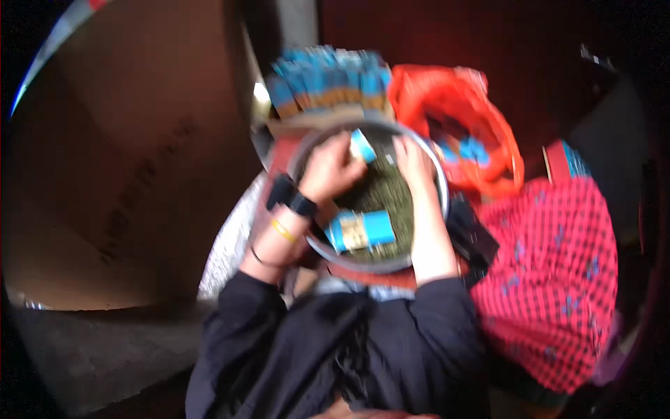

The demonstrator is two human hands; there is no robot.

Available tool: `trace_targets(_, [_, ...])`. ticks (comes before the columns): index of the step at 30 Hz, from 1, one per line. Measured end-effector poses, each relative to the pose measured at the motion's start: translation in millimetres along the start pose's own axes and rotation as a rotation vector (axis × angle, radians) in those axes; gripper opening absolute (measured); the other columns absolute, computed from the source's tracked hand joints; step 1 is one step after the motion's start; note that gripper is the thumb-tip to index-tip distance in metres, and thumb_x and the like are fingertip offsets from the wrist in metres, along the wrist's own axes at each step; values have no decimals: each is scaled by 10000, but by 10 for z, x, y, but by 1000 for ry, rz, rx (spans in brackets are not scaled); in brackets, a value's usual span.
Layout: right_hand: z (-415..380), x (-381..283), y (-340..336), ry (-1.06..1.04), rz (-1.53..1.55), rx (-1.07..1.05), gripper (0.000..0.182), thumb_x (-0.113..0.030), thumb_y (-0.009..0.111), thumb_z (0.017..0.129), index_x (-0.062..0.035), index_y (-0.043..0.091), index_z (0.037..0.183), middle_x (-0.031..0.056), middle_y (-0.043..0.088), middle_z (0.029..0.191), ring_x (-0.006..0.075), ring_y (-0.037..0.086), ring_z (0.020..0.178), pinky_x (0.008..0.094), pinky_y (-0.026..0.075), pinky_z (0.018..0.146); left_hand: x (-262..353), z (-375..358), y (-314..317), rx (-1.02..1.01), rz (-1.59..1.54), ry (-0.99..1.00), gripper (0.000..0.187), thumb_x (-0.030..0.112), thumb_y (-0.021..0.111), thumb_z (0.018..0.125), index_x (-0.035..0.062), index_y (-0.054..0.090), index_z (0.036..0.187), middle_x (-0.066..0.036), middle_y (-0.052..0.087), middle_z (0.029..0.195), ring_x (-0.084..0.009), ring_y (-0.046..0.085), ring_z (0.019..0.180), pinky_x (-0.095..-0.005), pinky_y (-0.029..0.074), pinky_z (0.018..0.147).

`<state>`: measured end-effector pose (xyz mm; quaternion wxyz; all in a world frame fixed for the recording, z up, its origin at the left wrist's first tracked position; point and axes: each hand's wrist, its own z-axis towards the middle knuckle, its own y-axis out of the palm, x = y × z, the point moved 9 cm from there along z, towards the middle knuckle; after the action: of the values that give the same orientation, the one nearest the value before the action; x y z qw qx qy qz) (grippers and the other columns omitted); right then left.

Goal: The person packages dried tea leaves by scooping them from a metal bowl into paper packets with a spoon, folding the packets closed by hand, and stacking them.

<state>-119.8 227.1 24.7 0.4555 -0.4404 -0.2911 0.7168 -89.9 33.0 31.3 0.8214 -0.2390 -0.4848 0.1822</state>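
A round metal basin (444,188) holds a layer of greenish-brown, dry-looking loose material (387,188). My left hand (331,170), closed, grips a small blue-and-white packet (362,146) above the far part of the basin. Over the basin's right side is my right hand (414,159), its fingers pointing down at the loose material; blur hides whether they hold anything. Beside those fingers shows a tiny whitish spot (390,159). A larger blue packet with a cream label (361,231) lies on the material near the basin's front rim.
Behind the basin, several blue-and-brown packets (331,80) stand in rows. An orange-red plastic bag (513,164) with blue pieces inside sits at the right. Red checked cloth (551,272) bulges beside my right arm. A big cardboard box (139,160) fills the left.
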Motion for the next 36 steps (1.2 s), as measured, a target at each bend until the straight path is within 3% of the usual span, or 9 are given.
trace_targets(2, [9,86,240,-76,-39,49,307,-328,496,947,-74,669,954,196,673,900,397,639,863,517,483,764,34,-6,-60,104,-62,86,345,234,673,754,16,574,1002,-196,608,812,-387,613,758,-450,502,677])
trace_targets(6, [-111,-41,614,-55,298,-234,312,-316,494,951,-42,641,916,245,650,910,443,621,888,541,477,762,23,-35,-37,28,17,63,561,267,723,733,-21,545,1181,-177,629,868,-359,622,792,-445,499,698])
trace_targets(10, [-86,-59,622,51,274,-300,338,-321,489,957,-30,648,896,241,656,825,426,640,863,503,490,751,91,-20,-90,60,18,76,528,256,723,732,-16,551,1150,-179,619,857,-360,619,787,-442,495,689])
trace_targets(12, [-81,159,795,195,465,-391,383,-348,484,967,-38,669,838,189,670,749,345,679,750,455,509,700,82,-36,-107,49,4,61,500,251,719,735,-12,554,1128,-181,614,848,-363,618,784,-443,493,686])
trace_targets(14, [-23,344,896,216,616,-324,423,-383,475,978,-64,670,781,102,615,586,199,615,513,371,481,528,62,-30,-60,26,45,79,426,248,701,749,-4,557,1060,-189,609,842,-372,615,779,-450,489,676])
trace_targets(17, [24,315,634,247,857,-224,433,-339,441,1001,-53,540,691,31,492,509,158,481,404,335,362,397,6,-31,-13,-21,3,4,385,256,685,763,0,560,1023,-194,614,857,-377,616,790,-460,490,672])
trace_targets(20, [46,397,432,354,979,1,377,-309,459,1006,-3,628,865,24,543,573,113,508,431,255,418,407,35,-83,-42,143,41,140,473,271,700,758,-5,562,1117,-192,627,916,-365,626,817,-443,510,706])
trace_targets(22, [60,379,303,408,904,47,405,-337,479,1004,21,649,918,39,565,594,119,543,466,248,454,444,53,-52,-40,57,91,83,548,279,715,750,-9,543,1183,-192,632,957,-357,633,844,-425,520,742])
trace_targets(36, [26,56,282,272,953,-93,383,-332,479,1007,5,644,934,41,571,612,116,559,508,252,475,492,14,-41,36,-45,48,8,590,276,734,751,-11,526,1223,-190,635,1022,-341,639,910,-408,516,801])
